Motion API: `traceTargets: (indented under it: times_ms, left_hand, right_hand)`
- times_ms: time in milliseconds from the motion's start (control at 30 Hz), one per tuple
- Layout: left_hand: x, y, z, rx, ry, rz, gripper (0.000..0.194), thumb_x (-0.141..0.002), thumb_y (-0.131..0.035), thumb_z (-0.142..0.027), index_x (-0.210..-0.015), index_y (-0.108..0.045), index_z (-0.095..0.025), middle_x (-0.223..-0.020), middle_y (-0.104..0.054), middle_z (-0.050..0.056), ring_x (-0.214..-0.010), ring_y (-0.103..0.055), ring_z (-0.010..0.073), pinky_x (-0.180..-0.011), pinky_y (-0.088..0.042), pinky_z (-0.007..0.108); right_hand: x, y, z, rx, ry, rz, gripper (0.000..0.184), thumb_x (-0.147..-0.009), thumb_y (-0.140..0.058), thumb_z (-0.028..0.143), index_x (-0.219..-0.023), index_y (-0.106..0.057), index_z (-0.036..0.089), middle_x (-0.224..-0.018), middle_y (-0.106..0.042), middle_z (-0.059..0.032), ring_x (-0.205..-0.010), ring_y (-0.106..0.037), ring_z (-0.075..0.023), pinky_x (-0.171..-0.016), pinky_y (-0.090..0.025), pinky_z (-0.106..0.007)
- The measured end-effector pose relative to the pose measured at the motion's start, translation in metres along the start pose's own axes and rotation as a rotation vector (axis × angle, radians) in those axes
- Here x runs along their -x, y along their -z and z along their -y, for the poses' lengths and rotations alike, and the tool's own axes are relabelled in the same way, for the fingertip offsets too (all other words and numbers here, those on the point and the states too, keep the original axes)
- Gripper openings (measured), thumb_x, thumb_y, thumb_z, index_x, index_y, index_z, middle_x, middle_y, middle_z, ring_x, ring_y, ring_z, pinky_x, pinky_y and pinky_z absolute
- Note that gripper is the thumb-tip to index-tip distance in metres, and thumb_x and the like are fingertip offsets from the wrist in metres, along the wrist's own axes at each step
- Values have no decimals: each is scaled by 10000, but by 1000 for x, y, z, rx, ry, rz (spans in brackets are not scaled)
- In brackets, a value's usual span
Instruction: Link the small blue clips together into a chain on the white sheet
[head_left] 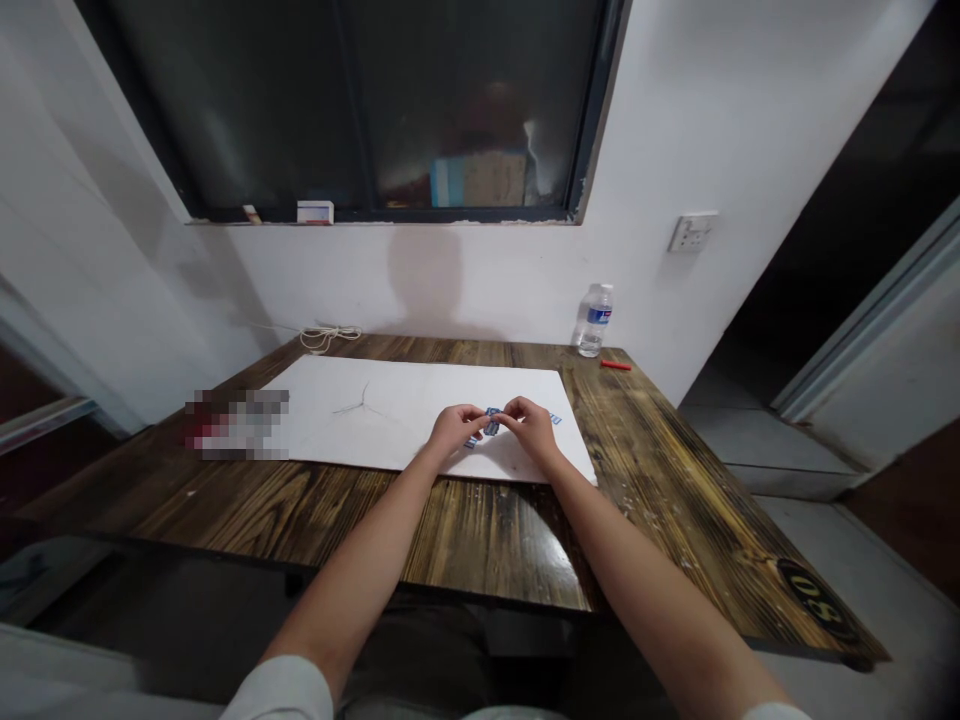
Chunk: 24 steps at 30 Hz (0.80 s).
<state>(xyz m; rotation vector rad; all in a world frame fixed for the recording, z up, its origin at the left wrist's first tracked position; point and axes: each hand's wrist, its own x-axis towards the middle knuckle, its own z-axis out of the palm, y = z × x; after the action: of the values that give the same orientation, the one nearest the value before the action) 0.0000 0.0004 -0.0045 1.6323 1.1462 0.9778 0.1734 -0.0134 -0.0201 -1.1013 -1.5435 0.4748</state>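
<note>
Right over the near-right part of the white sheet (405, 415) on the dark wooden tabletop (480, 530), fingertips (471, 417) of the left hand (456, 432) and right hand (534, 430) closing narrow on a cluster of small blue-and-white pieces (491, 421) (exact grip hidden behind the fingers). Two strays lying close by, a loose piece (470, 442) under the left hand and another loose piece (555, 419) past the right: danger of a wrist brushing either one! Too hard a squeeze or a slipping fingertip, and bits scattering across the sheet, maybe skidding over its near edge and off the tabletop.
</note>
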Motion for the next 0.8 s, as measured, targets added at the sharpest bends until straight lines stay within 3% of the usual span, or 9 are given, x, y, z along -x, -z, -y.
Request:
traceTargets:
  times_ms: [200,300,500,700,800]
  left_hand:
    - [1,0,-1,10,-17,34,411,-623,-714,-526,-782,-681,-148,-663,-661,36,-534,-579,121,-467,-389,208]
    - [1,1,-1,7,-51,69,420,-636,-702,-540,-788,-686,-148,-675,-667,38,-544,-588,122,-469,-384,203]
    - [7,1,-8,-47,-41,77,427,-648,-690,-552,-781,-687,-146,-631,-651,43,-565,-601,141,-457,-375,198]
    - [1,1,-5,82,-30,-71,384,-608,-722,-498,-767,-671,-152,-676,-664,42,-539,-587,129,-473,-400,212]
    - [-2,6,-3,162,8,-211,367,-610,-719,-476,-789,-669,-159,-716,-675,46,-545,-594,126,-490,-402,215]
  right_hand:
    - [0,-4,-7,-84,-52,-33,320,-695,-666,491,-661,-576,185,-634,-598,-1,-594,-523,-138,-577,-406,-252]
    - [-1,-7,-10,-203,-119,22,332,-672,-678,497,-744,-592,185,-654,-606,3,-583,-535,-138,-562,-413,-250]
    - [-3,-8,-7,-183,-205,128,370,-687,-649,528,-595,-547,184,-491,-536,24,-493,-486,-126,-512,-363,-238]
    - [0,-9,-3,-203,-149,95,408,-833,-472,547,-670,-572,187,-581,-595,5,-559,-535,-135,-600,-420,-252]
    - [4,-10,3,-26,-69,144,375,-884,-436,491,-753,-616,189,-708,-656,-20,-665,-576,-152,-661,-426,-264]
